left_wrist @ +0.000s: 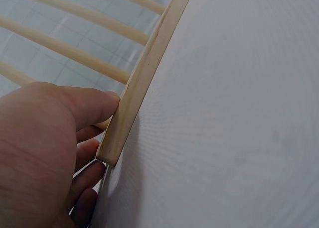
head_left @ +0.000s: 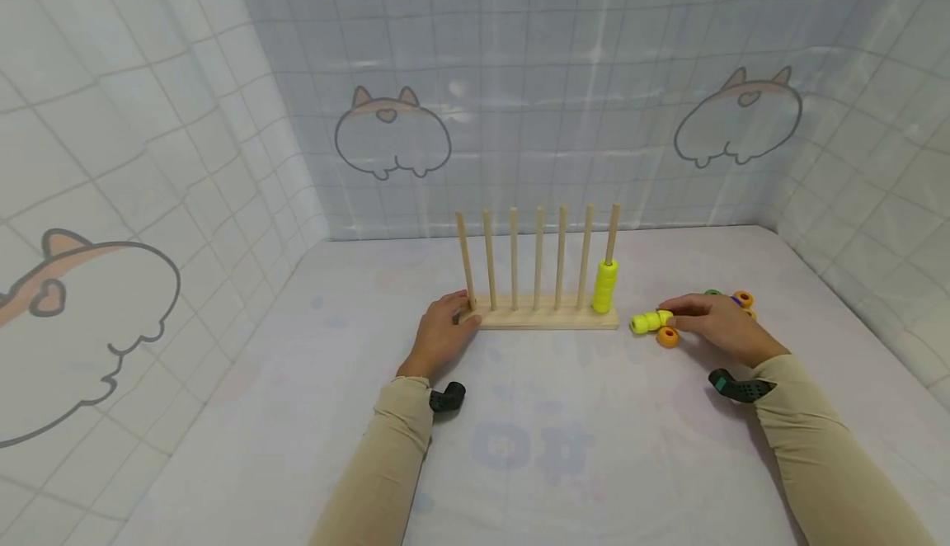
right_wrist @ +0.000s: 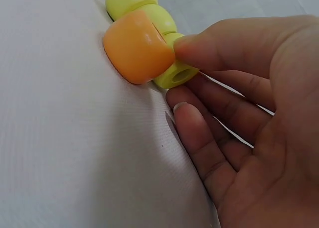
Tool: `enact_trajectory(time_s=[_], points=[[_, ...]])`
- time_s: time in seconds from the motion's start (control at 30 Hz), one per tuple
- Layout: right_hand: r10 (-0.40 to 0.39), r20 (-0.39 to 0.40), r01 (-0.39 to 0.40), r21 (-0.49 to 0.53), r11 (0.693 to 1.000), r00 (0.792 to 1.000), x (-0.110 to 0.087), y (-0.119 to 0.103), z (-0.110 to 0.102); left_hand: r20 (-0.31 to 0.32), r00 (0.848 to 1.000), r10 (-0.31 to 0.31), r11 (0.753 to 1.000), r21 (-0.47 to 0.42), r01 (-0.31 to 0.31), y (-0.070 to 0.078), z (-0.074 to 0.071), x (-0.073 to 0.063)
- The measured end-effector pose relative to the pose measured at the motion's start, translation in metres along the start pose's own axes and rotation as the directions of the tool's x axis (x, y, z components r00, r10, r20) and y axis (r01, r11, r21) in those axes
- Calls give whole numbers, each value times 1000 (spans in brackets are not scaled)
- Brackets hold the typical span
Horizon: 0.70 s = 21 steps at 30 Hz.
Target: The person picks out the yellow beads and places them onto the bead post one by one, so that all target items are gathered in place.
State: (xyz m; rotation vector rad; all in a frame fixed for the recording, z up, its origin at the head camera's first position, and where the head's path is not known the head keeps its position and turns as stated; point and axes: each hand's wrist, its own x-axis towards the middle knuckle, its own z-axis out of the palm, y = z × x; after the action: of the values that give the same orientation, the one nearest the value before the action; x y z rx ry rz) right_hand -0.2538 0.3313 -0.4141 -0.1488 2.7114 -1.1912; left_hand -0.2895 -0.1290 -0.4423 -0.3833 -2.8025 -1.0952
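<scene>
Yellow bead row (head_left: pixel 646 322): on the tabletop (head_left: pixel 356 298), right of the pegged wooden rack (head_left: pixel 549 323); long axis roughly left to right, right end slightly farther. Right hand (head_left: pixel 716 323): nearer of the two, at the row's right end, thumb and fingers pinching the end bead (right_wrist: pixel 175 78). Left hand (head_left: pixel 439 333): clamped on the rack's left end. Orange bead (head_left: pixel 663 341): just beside the row, near side.

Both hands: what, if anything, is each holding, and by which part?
The left hand grips the wooden rack by its base's left end; the right hand pinches a loose yellow bead by its rounded side.
</scene>
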Motion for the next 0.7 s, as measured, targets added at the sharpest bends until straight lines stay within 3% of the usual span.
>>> enact_trajectory(time_s=[0.3, 0.7], points=[[39, -42, -39, -2, 999, 998, -3, -3, -1, 9, 1000, -8, 1000, 7, 8, 4, -2, -1], [90, -85, -76, 155, 985, 992, -1, -1, -1, -7, 1000, -3, 1000, -6, 3, 1, 0, 0]])
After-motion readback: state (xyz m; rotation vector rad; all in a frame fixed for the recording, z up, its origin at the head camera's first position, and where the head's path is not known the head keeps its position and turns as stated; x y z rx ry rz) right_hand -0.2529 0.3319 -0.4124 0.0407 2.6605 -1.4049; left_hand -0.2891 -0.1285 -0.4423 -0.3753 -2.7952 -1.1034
